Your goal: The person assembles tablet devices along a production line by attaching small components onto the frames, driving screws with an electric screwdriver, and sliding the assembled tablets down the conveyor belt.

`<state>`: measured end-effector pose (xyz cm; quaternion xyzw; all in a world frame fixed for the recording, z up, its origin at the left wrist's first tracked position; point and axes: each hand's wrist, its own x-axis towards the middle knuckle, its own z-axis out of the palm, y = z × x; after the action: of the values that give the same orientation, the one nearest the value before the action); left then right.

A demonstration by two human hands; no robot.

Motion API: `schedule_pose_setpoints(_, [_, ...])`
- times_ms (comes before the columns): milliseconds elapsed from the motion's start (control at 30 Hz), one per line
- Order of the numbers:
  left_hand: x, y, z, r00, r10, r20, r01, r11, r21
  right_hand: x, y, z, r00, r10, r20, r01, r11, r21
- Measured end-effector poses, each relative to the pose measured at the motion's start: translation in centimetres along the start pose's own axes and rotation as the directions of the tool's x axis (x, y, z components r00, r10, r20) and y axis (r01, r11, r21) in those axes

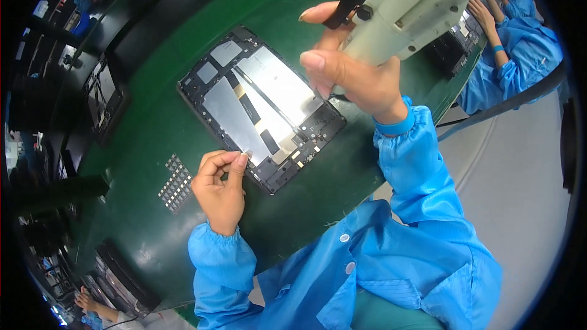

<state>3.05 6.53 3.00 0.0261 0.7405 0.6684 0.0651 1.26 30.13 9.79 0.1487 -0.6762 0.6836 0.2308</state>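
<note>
My right hand (361, 79) is wrapped round a bulky pale grey-green hand tool (403, 15) with a black lever and several screws in its housing. It is held above the right side of an opened tablet (260, 64), and the tool's lower end is mostly hidden by my hand. The tablet lies face down on the green table, its silver battery panels and dark flat cable exposed. At its near left corner, my left hand (221, 186) pinches thumb and forefinger together. Whatever they hold is too small to make out.
A sheet of small dark pads (176, 184) lies on the green table (140, 146) left of my left hand. Another opened tablet (105, 95) rests at the far left. Stacked dark panels (119, 278) stand at lower left. A co-worker in blue sleeves (513, 55) works at upper right.
</note>
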Motion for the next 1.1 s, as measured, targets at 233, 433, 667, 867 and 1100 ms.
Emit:
schedule_pose_setpoints(233, [-0.4, 0.7, 0.6, 0.999, 0.006, -0.031, 0.0, 0.983, 0.184, -1.4, -0.8, 3.3, 0.994, -0.008, 0.107, 0.005, 1.0, 0.029])
schedule_pose_setpoints(433, [-2.5, -0.7, -0.3, 0.823, 0.5, 0.27, -0.548, 0.575, 0.608, -1.0, -0.4, 8.0, 0.965, 0.223, 0.135, -0.252, 0.931, 0.262])
schedule_pose_setpoints(667, [-1.8, -0.5, -1.1, 0.819, 0.488, 0.303, -0.566, 0.602, 0.563, -0.7, 2.1, 11.0, 0.959, 0.186, 0.214, -0.227, 0.956, 0.185])
schedule_pose_setpoints(867, [-1.7, -0.4, -1.3, 0.84, 0.452, 0.3, -0.539, 0.636, 0.553, -0.7, 2.2, 11.2, 0.919, 0.284, 0.273, -0.346, 0.914, 0.214])
schedule_pose_setpoints(1100, [-1.6, -0.7, -1.3, 0.833, 0.475, 0.283, -0.548, 0.639, 0.54, -0.8, 2.0, 11.1, 0.896, 0.34, 0.286, -0.404, 0.892, 0.203])
